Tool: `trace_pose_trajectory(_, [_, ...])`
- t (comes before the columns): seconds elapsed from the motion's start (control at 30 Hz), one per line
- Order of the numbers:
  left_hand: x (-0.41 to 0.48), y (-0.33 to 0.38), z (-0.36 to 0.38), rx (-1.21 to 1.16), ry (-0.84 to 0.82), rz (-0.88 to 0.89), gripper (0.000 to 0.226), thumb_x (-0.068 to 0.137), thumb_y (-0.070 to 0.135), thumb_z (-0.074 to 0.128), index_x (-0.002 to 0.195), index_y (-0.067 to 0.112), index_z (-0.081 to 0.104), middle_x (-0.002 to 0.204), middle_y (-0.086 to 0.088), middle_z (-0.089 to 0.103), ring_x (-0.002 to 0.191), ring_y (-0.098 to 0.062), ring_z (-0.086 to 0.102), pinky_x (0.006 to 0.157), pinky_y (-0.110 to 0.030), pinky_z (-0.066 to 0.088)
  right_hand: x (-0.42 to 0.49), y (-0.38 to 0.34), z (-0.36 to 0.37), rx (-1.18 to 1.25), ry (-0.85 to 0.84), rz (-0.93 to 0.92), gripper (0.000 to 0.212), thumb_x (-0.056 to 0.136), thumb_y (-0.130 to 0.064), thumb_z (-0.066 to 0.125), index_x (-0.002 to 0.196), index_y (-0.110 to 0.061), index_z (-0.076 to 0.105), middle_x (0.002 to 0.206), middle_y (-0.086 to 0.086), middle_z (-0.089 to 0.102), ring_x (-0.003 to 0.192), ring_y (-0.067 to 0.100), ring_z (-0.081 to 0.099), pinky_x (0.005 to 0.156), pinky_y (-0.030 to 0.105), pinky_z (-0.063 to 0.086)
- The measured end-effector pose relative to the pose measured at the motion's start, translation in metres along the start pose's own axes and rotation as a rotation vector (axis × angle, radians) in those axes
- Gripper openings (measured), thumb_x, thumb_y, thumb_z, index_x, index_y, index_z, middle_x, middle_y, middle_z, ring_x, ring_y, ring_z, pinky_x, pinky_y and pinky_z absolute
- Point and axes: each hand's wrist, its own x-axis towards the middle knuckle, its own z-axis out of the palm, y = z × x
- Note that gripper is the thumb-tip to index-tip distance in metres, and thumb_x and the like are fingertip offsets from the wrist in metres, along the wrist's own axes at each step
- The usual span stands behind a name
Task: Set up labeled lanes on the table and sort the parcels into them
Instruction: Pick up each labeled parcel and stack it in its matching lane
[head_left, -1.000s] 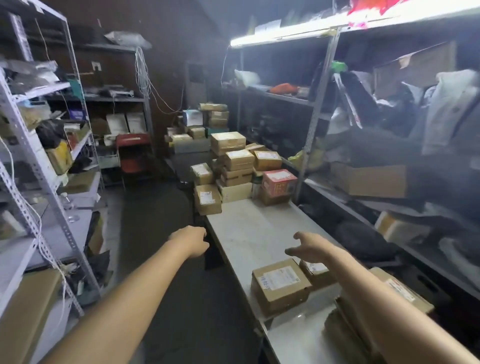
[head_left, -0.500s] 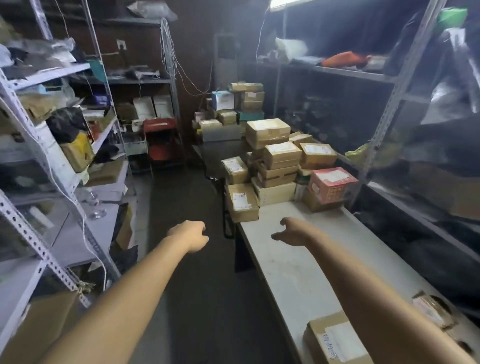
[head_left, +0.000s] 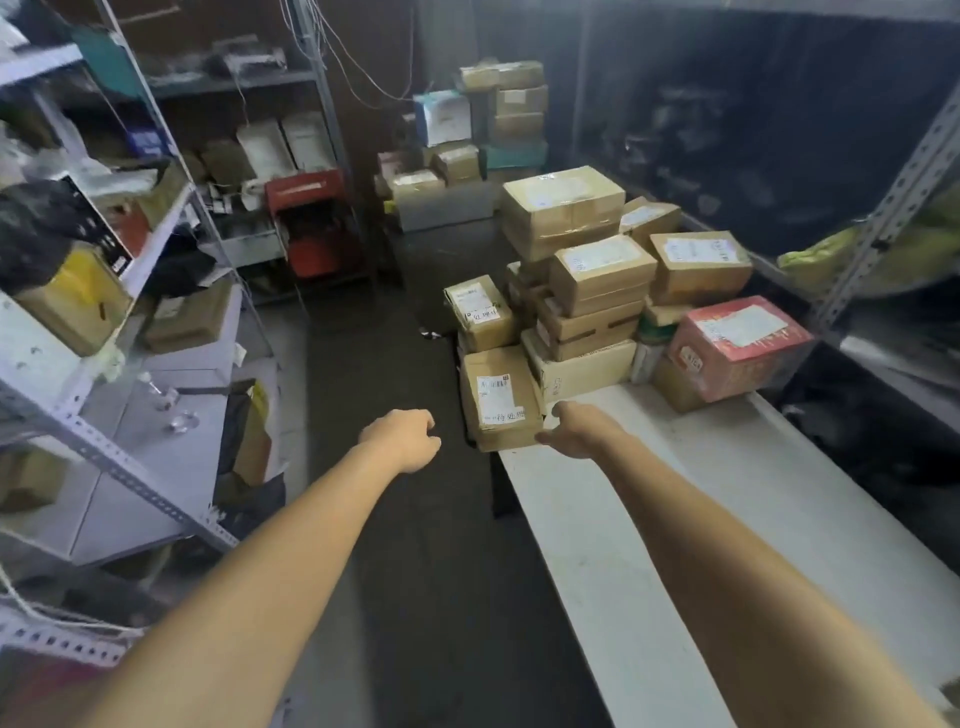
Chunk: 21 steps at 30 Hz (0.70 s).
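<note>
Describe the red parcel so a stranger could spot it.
Follow the long white table to the parcel pile at its far end. The red box sits on the pile's right edge. It alone is red among brown cartons, white label on top.

near parcel (head_left: 498, 415): white label (head_left: 496, 396) is showing a barcode and handwritten 待处理 | parcel behind it (head_left: 480, 317): label is showing handwritten 处理, remainder blurred | red box (head_left: 737, 353): print is showing too blurred to read
</note>
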Motion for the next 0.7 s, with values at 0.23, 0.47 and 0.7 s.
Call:
trace_pose_trajectory(0.23, [0.134, 0.002, 0.025, -0.079, -0.082, 0.063, 0.043, 0.097, 0.043, 0.046, 0.139, 0.032, 0.05, 0.135, -0.001, 0.059, 0.118, -0.027, 0.058, 0.093, -0.036, 0.048, 0.114, 0.0, 0.024, 0.069, 0.046, 0.121, 0.056, 0.095, -0.045, 0.056, 0.14, -0.013, 0.048, 0.141, 0.008, 0.055, 0.127, 0.028, 0.052, 0.097, 0.038, 0.045])
trace_pose_trajectory(0.47, [0.26, 0.011, 0.051, -0.293, -0.193, 0.058, 0.058, 0.094, 0.053, 0.052, 0.145, 0.026, 0.043, 0.14, -0.006, 0.056, 0.123, -0.031, 0.055, 0.099, -0.04, 0.048, 0.22, -0.007, 0.04, 0.181, 0.07, 0.285, 0.057, 0.09, -0.041, 0.057, 0.139, -0.013, 0.048, 0.133, 0.013, 0.055, 0.12, 0.033, 0.055, 0.093, 0.039, 0.047])
trace_pose_trajectory(0.7, [0.315, 0.018, 0.08, -0.435, -0.322, -0.005, 0.074, 0.089, 0.054, 0.061, 0.148, 0.02, 0.033, 0.14, -0.009, 0.057, 0.126, -0.034, 0.054, 0.104, -0.045, 0.046, 0.279, 0.0, 0.061, 0.236, 0.019, 0.348, 0.062, 0.088, -0.039, 0.057, 0.142, -0.012, 0.043, 0.125, 0.014, 0.062, 0.112, 0.034, 0.06, 0.088, 0.036, 0.048])
